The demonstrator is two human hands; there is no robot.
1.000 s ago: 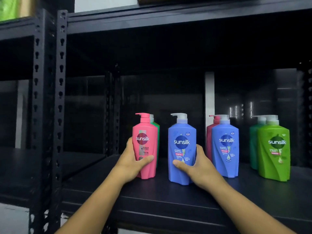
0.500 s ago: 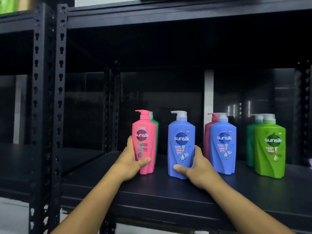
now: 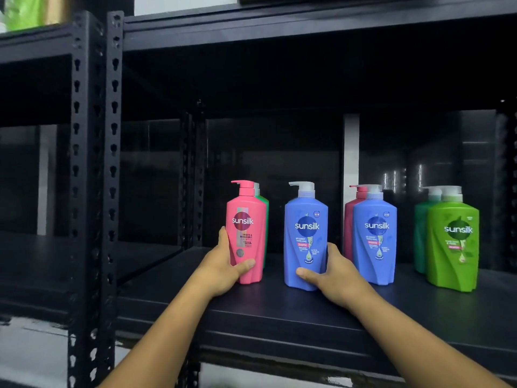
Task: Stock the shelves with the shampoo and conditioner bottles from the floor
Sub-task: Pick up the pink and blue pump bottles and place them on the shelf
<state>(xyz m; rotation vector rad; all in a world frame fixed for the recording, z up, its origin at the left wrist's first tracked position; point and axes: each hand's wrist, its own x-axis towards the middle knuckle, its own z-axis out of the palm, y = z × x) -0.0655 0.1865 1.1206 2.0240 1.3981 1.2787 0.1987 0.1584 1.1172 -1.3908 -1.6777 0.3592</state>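
- The left hand (image 3: 223,266) gripped the pink bottle (image 3: 246,233) low down, thumb across its front
- The right hand (image 3: 333,275) clasped the blue bottle (image 3: 305,236) near its base
- Both bottles stood upright on the black shelf (image 3: 279,312), apart from each other

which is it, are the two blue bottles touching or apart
Apart. The head view shows a dark gap between the blue bottle the right hand grips and the second blue bottle.
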